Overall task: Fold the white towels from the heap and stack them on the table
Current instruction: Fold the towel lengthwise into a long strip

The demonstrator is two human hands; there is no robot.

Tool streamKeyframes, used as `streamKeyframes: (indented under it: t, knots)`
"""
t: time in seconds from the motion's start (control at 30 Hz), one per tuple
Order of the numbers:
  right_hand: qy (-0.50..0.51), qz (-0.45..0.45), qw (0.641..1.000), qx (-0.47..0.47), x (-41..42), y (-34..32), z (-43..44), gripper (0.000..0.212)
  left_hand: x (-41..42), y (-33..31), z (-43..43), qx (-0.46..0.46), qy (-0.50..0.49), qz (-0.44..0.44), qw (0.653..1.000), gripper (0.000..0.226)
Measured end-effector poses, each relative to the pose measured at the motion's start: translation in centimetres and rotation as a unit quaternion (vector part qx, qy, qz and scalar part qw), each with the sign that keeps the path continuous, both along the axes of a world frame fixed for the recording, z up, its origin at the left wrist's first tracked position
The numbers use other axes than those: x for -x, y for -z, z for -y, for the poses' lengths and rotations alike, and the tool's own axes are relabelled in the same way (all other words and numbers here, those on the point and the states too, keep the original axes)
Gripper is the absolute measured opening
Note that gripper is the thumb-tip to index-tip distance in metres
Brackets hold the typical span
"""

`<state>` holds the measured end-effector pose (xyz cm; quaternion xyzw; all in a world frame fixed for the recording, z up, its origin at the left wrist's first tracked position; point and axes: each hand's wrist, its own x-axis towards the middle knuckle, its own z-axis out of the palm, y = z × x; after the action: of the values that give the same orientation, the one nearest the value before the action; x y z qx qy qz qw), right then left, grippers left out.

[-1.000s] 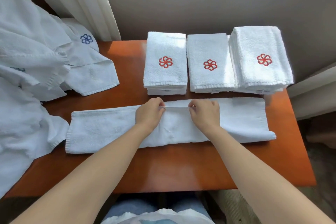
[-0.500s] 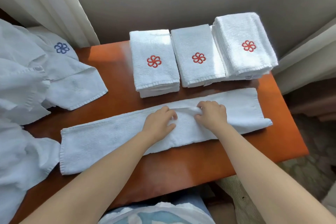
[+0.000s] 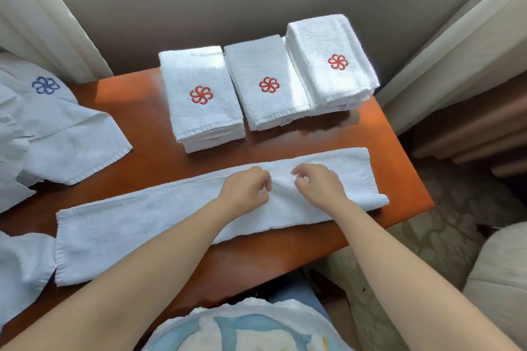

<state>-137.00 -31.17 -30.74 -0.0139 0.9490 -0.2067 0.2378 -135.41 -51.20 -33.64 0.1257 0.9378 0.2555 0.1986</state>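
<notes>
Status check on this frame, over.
Left hand, right hand: fingers curled over middle of long towel, grip unclear. It lies flat across the table. Three folded stacks behind, apart from it.

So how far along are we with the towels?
Done: three folded stacks at the far edge of the table. In hand: one towel folded into a long strip, left hand and right hand at its middle. Left: the unfolded heap at the left.
</notes>
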Motion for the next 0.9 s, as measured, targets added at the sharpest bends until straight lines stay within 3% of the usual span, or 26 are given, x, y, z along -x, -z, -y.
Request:
streamKeyframes:
  t: [0.2, 0.4, 0.57, 0.67, 0.77, 0.9]
  knots:
    - [0.0, -0.028, 0.999, -0.043, 0.3, 0.3, -7.4, 0.039, 1.1, -1.1, -6.4, -0.019, -0.031, -0.021, 0.999, 0.018]
    - [-0.072, -0.02, 0.994, -0.077, 1.3, 1.4, -11.8, 0.048, 1.6, -0.5, -10.8, 0.118, -0.052, 0.026, 0.991, 0.03]
    - [-0.151, -0.049, 0.981, -0.109, 2.4, 2.4, -13.3, 0.033, 1.7, -0.8, -12.9, 0.191, -0.059, 0.06, 0.978, 0.024]
    - [-0.169, -0.024, 0.98, -0.106, 3.0, 2.4, -14.0, 0.021, 1.6, -0.8, -13.7, 0.226, -0.058, 0.078, 0.969, 0.013]
    - [-0.111, 0.022, 0.993, -0.016, 3.7, 1.8, -15.1, 0.005, 2.2, -1.2, -14.3, 0.211, -0.063, 0.093, 0.971, 0.013]
    - [0.041, 0.019, 0.988, 0.148, 6.2, 0.4, -16.2, 0.01, 4.8, -2.5, -14.4, 0.163, -0.138, 0.041, 0.976, 0.007]
